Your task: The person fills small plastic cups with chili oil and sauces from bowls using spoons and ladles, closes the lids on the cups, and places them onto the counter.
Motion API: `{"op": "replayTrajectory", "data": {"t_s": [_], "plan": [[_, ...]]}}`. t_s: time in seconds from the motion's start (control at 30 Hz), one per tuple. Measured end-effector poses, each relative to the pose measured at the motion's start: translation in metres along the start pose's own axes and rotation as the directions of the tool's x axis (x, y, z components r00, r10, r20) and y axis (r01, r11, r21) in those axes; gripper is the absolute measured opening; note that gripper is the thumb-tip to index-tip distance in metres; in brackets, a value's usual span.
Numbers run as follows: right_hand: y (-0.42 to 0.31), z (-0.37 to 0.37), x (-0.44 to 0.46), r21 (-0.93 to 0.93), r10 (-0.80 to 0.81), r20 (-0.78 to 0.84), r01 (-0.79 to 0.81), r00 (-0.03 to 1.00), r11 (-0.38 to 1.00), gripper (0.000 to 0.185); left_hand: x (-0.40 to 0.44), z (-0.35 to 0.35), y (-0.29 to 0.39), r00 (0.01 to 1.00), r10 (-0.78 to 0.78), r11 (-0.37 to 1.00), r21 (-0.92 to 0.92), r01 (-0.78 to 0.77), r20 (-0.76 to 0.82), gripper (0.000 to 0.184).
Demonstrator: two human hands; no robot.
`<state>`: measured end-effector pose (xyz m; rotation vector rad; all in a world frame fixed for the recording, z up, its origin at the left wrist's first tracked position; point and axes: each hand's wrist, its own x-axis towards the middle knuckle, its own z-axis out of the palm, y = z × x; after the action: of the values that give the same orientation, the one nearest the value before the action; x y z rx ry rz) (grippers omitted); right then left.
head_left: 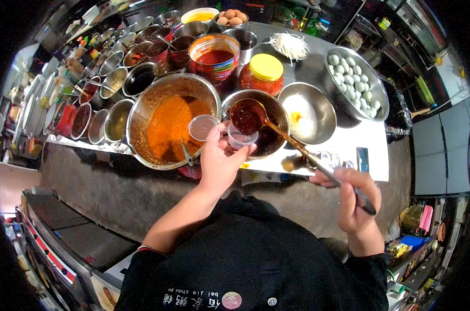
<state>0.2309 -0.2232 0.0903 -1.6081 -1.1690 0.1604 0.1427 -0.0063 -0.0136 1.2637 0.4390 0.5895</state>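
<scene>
Left hand (pixel 222 155) grips a clear plastic cup (pixel 243 139) and round lid (pixel 203 127); right hand (pixel 355 194) grasps a metal ladle (pixel 299 147) of glossy red sauce (pixel 247 115) over a steel bowl (pixel 283 115), twelve o'clock; grainy orange paste (pixel 168 125) lies at eleven.

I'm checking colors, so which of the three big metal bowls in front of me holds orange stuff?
The left bowl, the widest; the middle bowl holds dark sauce, and the right bowl shows a yellow patch.

Left hand (pixel 222 155), at frame centre, held a small clear cup (pixel 242 137); right hand (pixel 355 199), right of centre, gripped a ladle (pixel 297 145) of dark red sauce (pixel 247 115).
</scene>
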Motion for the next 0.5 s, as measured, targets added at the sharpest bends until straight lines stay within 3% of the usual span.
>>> {"op": "replayTrajectory", "data": {"t_s": [0.07, 0.3, 0.5], "plan": [[0.000, -0.004, -0.002, -0.147, -0.126, 0.092, 0.138, 0.988, 0.979, 0.020, 0.000, 0.000, 0.001, 1.000, -0.003, 1.000, 0.000, 0.003, 0.010, 0.047], [-0.003, -0.006, -0.005, -0.239, -0.306, 0.247, 0.363, 0.920, 0.901, 0.029, 0.006, 0.003, -0.007, 1.000, 0.020, 0.994, -0.105, -0.020, -0.005, 0.053], [0.000, -0.005, -0.008, -0.254, -0.336, 0.239, 0.392, 0.911, 0.884, 0.029, 0.012, 0.006, -0.006, 0.999, 0.040, 0.990, -0.132, -0.038, 0.008, 0.055]]}}
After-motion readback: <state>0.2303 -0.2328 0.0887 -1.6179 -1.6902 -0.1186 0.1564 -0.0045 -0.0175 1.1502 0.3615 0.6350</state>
